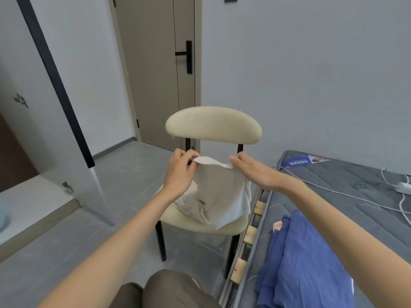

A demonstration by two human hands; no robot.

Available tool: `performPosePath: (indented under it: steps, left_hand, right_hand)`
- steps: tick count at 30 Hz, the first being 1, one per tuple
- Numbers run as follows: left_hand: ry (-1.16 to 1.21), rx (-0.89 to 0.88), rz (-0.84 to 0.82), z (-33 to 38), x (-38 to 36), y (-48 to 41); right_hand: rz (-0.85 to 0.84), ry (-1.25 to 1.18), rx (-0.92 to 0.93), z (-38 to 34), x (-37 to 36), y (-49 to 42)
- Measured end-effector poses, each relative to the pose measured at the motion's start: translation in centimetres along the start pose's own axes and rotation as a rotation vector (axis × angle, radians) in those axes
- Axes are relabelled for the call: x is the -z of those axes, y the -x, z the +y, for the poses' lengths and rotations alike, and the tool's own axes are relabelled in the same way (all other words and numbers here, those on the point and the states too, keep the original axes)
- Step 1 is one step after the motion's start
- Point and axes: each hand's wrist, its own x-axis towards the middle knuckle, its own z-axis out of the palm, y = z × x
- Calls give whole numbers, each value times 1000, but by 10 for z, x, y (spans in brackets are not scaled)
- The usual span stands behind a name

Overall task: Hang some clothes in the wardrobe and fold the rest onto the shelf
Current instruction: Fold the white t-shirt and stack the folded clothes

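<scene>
A white garment (219, 192) hangs from my two hands above the cream chair (213, 125), its lower part bunched on the seat. My left hand (180, 172) pinches the garment's upper left edge between thumb and fingers. My right hand (253, 171) holds the upper right edge, fingers mostly straight with the cloth under them; its thumb is hidden. A blue garment (298, 263) lies crumpled on the grey mattress (333, 185) to the right.
An open white wardrobe door with a black edge (55, 83) stands at the left, with a low shelf (26, 196) beside it. A closed door (155, 70) is behind the chair. White cables and a charger (402, 187) lie on the mattress.
</scene>
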Motion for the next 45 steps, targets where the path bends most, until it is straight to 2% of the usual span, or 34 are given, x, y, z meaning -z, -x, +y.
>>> performPosePath:
  steps: [2, 4, 6, 9, 12, 16, 18, 20, 23, 28, 32, 35, 39, 42, 45]
  left_hand:
    - [-6, -4, 20, 7, 7, -5]
    - [33, 16, -9, 12, 10, -8]
    - [101, 28, -42, 15, 8, -7]
    - [224, 28, -154, 12, -3, -3]
    - [262, 64, -364, -3, -20, 5]
    - [123, 174, -520, -38, -43, 13]
    - [35, 186, -582, -57, -53, 18]
    - [-5, 226, -621, -78, -62, 25]
    - [-69, 297, -642, -111, -75, 36]
    - [-214, 325, -715, -157, -93, 51]
    - [-293, 278, -713, -184, -99, 56]
    - [-279, 285, -710, -199, -97, 57]
    - [-242, 278, -690, -208, -94, 55]
    - [-227, 276, -613, -207, -93, 50]
    - [-153, 302, -487, -202, -93, 45]
  right_hand:
    - [-16, 93, 10, 5, -7, 4]
    - [16, 274, 95, 13, -10, 2]
    - [100, 268, 154, 20, -11, -4]
    - [199, 74, 93, 30, -8, -17]
    - [340, -159, -41, 51, -5, -33]
    - [600, -530, -264, 87, 0, -52]
    - [669, -612, -349, 107, -5, -60]
    - [637, -524, -406, 125, -19, -63]
    - [500, -328, -425, 138, -52, -61]
    - [145, -153, -305, 148, -126, -59]
    - [-44, 1, -333, 167, -192, -65]
    - [-42, 135, -311, 179, -223, -76]
    - [132, 283, -271, 188, -237, -88]
    - [129, 300, -282, 191, -235, -95]
    - [111, 168, -262, 186, -224, -97]
